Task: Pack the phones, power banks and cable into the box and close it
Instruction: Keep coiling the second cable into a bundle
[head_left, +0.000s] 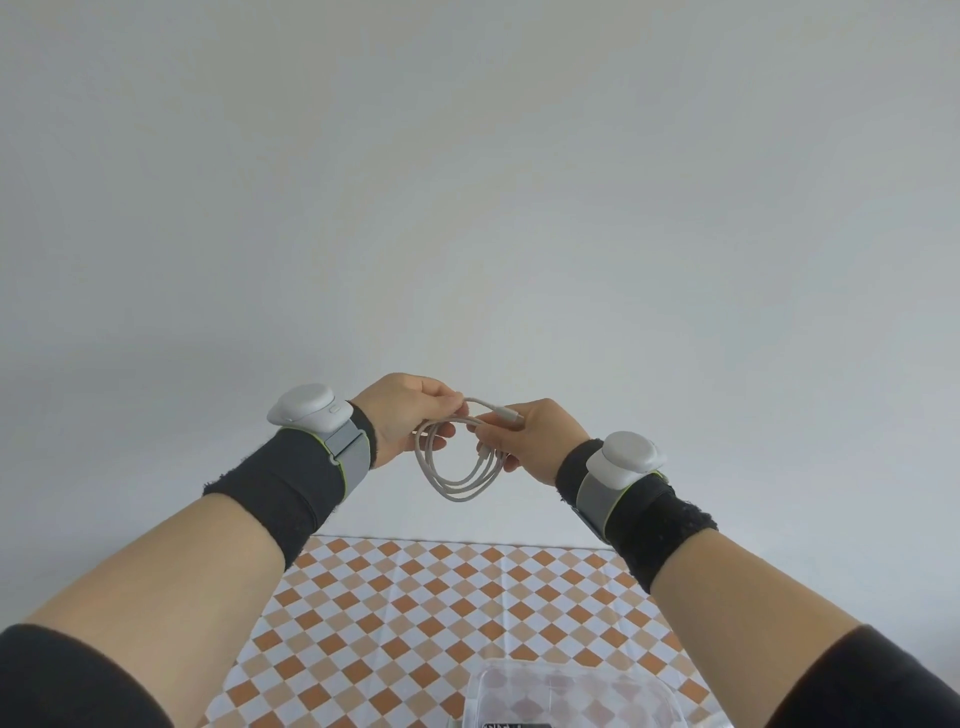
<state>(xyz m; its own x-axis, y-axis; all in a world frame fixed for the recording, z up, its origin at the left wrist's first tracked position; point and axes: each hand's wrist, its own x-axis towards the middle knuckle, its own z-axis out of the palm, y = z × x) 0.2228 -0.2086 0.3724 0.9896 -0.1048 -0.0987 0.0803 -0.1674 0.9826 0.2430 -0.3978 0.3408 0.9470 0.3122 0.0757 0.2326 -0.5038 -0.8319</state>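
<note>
A white cable (460, 475) hangs in several loops between my two raised hands, in front of the wall and above the table. My left hand (402, 418) pinches the top of the loops with fingers curled. My right hand (524, 439) grips the other side of the coil, and the cable's plug end sticks out over its fingers. A clear plastic box (571, 696) sits on the table at the bottom edge of the view, only partly visible. A dark object shows at its lower edge. No phones or power banks can be made out.
The table (415, 597) carries an orange, tan and white checkered cloth and ends against a plain pale wall (467, 208). Both wrists wear dark bands with white sensor pods.
</note>
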